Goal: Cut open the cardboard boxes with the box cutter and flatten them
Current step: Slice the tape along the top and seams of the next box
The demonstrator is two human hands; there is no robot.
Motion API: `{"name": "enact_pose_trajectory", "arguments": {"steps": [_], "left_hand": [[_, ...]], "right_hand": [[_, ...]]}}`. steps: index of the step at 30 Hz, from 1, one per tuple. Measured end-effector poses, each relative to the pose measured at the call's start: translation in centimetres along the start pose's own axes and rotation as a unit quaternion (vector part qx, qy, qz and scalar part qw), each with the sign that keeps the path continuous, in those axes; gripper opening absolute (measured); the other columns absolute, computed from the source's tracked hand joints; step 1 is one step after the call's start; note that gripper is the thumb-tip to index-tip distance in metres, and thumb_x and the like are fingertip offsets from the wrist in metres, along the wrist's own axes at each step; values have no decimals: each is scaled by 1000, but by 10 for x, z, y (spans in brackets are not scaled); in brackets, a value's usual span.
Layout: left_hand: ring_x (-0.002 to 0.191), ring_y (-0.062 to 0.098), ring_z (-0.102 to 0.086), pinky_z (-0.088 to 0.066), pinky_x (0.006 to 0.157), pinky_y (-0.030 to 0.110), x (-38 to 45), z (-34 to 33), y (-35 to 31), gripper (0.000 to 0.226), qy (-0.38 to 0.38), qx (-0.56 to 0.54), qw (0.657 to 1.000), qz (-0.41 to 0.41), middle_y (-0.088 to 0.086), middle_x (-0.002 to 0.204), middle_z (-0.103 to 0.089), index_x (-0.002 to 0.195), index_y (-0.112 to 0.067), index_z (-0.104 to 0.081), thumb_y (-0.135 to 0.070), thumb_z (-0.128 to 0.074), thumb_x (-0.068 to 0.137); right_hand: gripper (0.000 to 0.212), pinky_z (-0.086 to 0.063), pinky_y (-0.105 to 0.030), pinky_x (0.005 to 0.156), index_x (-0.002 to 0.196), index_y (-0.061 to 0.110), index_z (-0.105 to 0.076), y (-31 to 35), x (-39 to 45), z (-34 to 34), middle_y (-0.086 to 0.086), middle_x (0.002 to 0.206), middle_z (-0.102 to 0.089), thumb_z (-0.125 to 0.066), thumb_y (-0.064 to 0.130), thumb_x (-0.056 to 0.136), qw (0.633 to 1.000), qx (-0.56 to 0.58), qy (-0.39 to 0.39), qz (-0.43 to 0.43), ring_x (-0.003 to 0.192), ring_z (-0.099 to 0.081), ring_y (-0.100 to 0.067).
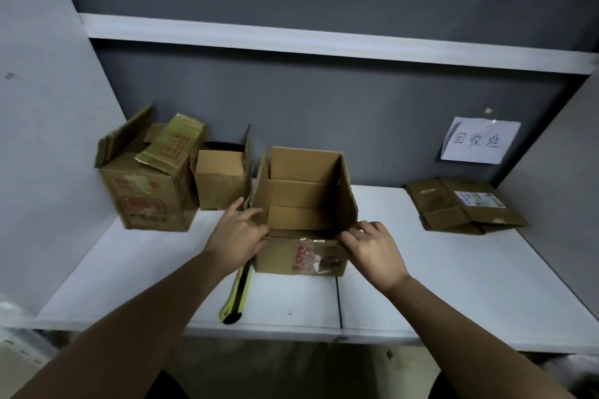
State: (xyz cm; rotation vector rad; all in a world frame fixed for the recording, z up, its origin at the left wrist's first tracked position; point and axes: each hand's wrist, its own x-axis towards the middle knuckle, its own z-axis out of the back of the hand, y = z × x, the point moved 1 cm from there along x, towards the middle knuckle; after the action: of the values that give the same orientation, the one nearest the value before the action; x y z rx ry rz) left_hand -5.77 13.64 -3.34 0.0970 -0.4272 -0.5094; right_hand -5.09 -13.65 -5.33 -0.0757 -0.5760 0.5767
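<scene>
An open cardboard box point(303, 201) stands in the middle of the white table point(453, 285), its flaps up and torn tape on its near side. My left hand point(238, 236) holds its near left corner, fingers curled on the edge. At the near right corner, my right hand point(372, 251) pinches the rim. The yellow and black box cutter point(236, 296) lies on the table below my left wrist, partly hidden by it.
A large printed box point(146, 191) with crumpled flaps and a smaller open box point(222, 180) stand at the back left. A flattened box point(463, 206) lies at the back right under a paper sign point(478, 141). A shelf point(291, 39) runs overhead.
</scene>
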Motion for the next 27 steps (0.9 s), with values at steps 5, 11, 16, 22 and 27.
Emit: {"name": "enact_pose_trajectory", "arguments": {"steps": [5, 11, 16, 22, 27], "left_hand": [[105, 22, -62, -35, 108, 45, 8, 6, -1, 16, -59, -184, 969, 152, 6, 99, -70, 93, -12, -66, -18, -73, 80], [87, 16, -56, -47, 78, 31, 42, 43, -5, 17, -92, -459, 839, 276, -2, 87, -55, 101, -16, -48, -21, -61, 91], [72, 4, -53, -44, 62, 13, 62, 67, -17, 13, -135, -550, 765, 306, -3, 81, -56, 103, -15, -48, -12, -57, 94], [98, 27, -58, -42, 80, 27, 87, 61, 0, 44, -133, -509, 750, 401, -1, 89, -57, 132, -5, -40, -2, -56, 91], [142, 30, -19, -22, 112, 35, 91, 44, -8, 91, 3, -435, 826, 358, 11, 157, -7, 151, -20, -4, -17, -67, 85]], "right_hand": [[11, -47, -34, 65, 88, 16, -65, -12, 11, 26, 1, 81, -65, -71, 24, 84, 979, 150, -61, -127, 75, -59, -21], [28, -49, -35, 83, 114, 20, -56, -29, 39, 61, 7, 108, -52, -64, 25, 88, 895, 322, -157, -268, 101, -52, -15], [78, -40, -28, 98, 146, 23, -25, -41, 38, 69, 3, 138, -40, -72, 27, 83, 804, 431, -137, -385, 118, -43, -8], [76, -38, -29, 93, 151, 19, -12, -33, 4, 42, -5, 144, -39, -60, 25, 92, 737, 553, 95, -377, 125, -44, -20], [63, -42, -40, 102, 147, 27, -25, -29, 6, 17, 2, 138, -49, -57, 26, 93, 802, 468, 87, -361, 128, -44, -18]]}}
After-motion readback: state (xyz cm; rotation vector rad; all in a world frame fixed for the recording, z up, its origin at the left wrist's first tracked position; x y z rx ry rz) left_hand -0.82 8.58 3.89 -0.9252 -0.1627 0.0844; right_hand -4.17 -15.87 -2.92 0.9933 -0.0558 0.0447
